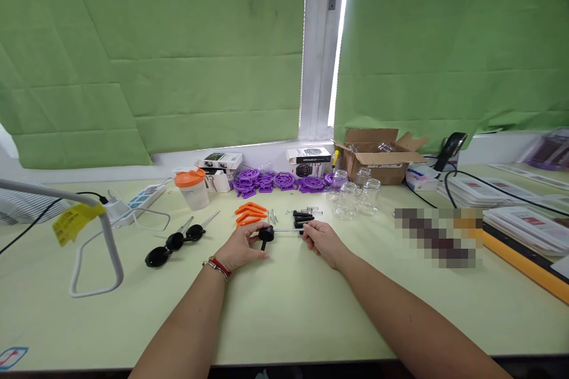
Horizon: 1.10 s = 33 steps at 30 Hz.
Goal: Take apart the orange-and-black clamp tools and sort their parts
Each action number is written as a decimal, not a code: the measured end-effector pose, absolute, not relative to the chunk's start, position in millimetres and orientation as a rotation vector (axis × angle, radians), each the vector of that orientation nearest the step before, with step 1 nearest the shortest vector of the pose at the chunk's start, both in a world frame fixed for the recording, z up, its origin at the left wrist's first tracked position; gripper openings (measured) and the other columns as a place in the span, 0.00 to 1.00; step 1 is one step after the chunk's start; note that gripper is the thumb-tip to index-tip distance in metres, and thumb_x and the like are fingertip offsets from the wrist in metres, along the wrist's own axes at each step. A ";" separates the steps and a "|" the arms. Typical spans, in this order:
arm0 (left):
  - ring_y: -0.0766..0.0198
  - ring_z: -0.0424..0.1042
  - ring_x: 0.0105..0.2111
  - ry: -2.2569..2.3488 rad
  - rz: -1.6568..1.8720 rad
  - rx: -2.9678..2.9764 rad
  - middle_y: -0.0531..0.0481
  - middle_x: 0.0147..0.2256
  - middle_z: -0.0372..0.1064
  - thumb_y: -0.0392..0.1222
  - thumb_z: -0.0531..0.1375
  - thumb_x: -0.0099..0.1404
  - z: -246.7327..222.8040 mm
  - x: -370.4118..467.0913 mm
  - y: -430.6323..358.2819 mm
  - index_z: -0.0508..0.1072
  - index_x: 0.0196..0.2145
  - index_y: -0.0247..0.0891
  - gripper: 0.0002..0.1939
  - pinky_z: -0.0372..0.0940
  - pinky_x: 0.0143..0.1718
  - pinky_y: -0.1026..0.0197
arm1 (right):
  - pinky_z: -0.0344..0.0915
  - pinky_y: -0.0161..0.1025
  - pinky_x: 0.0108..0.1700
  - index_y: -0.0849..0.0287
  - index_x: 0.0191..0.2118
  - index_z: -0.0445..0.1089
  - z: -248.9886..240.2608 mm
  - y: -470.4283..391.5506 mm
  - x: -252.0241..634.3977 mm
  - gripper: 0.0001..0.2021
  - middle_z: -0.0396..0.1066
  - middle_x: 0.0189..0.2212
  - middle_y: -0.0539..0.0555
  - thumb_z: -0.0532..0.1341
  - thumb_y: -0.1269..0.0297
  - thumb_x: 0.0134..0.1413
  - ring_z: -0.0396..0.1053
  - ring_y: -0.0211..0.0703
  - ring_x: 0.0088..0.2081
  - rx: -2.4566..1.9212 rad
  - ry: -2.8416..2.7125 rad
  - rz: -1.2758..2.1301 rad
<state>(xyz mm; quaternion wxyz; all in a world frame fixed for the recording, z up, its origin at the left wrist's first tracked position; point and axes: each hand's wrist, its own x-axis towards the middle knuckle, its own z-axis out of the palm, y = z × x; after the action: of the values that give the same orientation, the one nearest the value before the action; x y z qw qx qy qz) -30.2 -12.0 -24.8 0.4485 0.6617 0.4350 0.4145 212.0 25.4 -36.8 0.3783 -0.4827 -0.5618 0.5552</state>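
Observation:
My left hand (pixel 243 247) grips a black round plastic cap (pixel 266 233) with a short black stem pointing down. A thin metal rod (pixel 288 230) runs from the cap to my right hand (pixel 323 241), whose fingers are pinched around its far end. Just beyond the left hand lie orange curved handles (pixel 251 209) and small metal pins (pixel 272 215). Black plastic handles (pixel 304 217) and coil springs (pixel 313 211) lie behind the right fingertips. Three black round pieces with metal rods (pixel 175 241) rest left of my left hand.
Purple plastic frames (pixel 283 180) line the back. Several clear jars (pixel 349 198) stand before an open cardboard box (pixel 386 166). On the left are an orange-lidded cup (pixel 194 189), a power strip (pixel 146 195) and a white lamp stand (pixel 114 249). Stacked cards (pixel 528 225) lie right.

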 end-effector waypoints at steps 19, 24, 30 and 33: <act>0.52 0.64 0.53 1.113 1.025 1.653 0.42 0.54 0.63 0.36 0.72 0.40 -25.0 -31.5 -11.6 0.70 0.50 0.41 0.37 0.55 0.58 0.45 | 0.47 0.29 0.15 0.58 0.26 0.59 -33.7 23.2 212.5 0.08 0.60 0.15 0.44 0.55 0.59 0.50 0.53 0.30 0.16 -1.173 -1.406 1.452; 0.52 0.65 0.52 1.091 1.020 1.656 0.43 0.53 0.65 0.36 0.72 0.40 -25.0 -31.0 -11.7 0.70 0.49 0.41 0.36 0.55 0.58 0.45 | 0.49 0.29 0.16 0.59 0.23 0.61 -34.2 24.8 212.3 0.13 0.58 0.13 0.46 0.53 0.57 0.53 0.54 0.31 0.15 -1.238 -1.440 1.425; 0.52 0.65 0.52 1.084 1.019 1.643 0.42 0.52 0.66 0.36 0.72 0.41 -24.9 -31.5 -11.0 0.70 0.50 0.40 0.36 0.56 0.58 0.46 | 0.50 0.29 0.15 0.58 0.29 0.61 -37.1 26.7 212.4 0.10 0.64 0.22 0.47 0.54 0.56 0.53 0.58 0.30 0.18 -1.149 -1.382 1.447; 0.51 0.65 0.52 1.091 1.017 1.642 0.42 0.52 0.65 0.36 0.72 0.41 -25.0 -31.9 -10.4 0.69 0.50 0.40 0.36 0.57 0.57 0.46 | 0.49 0.28 0.14 0.56 0.33 0.60 -38.8 27.2 212.7 0.07 0.64 0.24 0.45 0.56 0.60 0.50 0.58 0.30 0.18 -1.095 -1.392 1.453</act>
<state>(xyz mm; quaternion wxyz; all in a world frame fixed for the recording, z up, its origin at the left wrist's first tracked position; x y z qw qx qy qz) -31.9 -10.4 -25.0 0.4454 0.6628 0.4401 0.4106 212.7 27.2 -38.8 0.4125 -0.4355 -0.5535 0.5778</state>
